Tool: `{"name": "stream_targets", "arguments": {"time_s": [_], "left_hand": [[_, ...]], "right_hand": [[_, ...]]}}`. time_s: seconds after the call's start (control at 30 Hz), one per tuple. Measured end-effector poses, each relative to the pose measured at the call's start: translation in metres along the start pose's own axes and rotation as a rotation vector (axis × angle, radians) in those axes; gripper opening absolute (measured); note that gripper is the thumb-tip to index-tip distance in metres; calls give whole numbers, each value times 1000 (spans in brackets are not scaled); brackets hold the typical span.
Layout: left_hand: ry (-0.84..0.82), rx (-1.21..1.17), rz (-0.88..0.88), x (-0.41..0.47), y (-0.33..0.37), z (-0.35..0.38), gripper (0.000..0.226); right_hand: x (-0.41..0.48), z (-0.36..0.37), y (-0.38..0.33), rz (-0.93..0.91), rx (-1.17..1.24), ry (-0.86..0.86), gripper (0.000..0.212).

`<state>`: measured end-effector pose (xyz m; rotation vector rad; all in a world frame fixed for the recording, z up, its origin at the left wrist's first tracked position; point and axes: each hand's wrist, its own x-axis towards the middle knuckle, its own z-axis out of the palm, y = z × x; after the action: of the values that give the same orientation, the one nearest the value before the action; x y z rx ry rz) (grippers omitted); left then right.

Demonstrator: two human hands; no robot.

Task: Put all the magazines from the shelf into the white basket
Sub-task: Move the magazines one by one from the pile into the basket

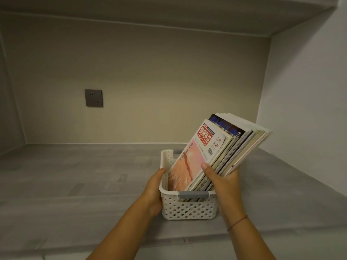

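1. A grey, wood-grain shelf (75, 175) sits in a beige alcove with a dark wall socket (93, 97) on the far wall.
2. The left hand (155, 190) grips the left wall of the white perforated plastic basket (187, 209).
3. The right hand (223, 182) clasps the leaning stack of glossy magazines (216, 152), apparently standing inside the basket.

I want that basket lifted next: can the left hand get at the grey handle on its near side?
Probably yes. The left hand rests on the white basket's left wall, and the grey handle beside it is uncovered.
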<state>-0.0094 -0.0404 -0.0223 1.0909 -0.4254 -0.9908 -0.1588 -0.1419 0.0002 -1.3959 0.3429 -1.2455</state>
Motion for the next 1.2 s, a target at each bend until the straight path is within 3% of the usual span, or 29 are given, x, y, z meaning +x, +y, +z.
{"name": "stream_targets", "arguments": {"time_s": [0.17,0.3,0.6,0.73,0.97,1.2], "left_hand": [[-47,-10,5,7,-8,16,41],[-64,16,24,18,-18,44,42],[-129,20,-22,67,-49,132,46],[-160,-8,-3,88,-67,177,41],[-133,57,18,140,-106,236,60],[-152,49,29,175,-130,292,60]], "right_hand": [[13,-22,0,37,-9,-7,71],[31,-50,-2,44,-78,-17,43],[76,-140,-10,74,-109,35,51],[99,-185,-16,92,-165,49,39],[131,-251,-25,90,-242,19,54],[153,-304,-33,113,-283,64,40]]}}
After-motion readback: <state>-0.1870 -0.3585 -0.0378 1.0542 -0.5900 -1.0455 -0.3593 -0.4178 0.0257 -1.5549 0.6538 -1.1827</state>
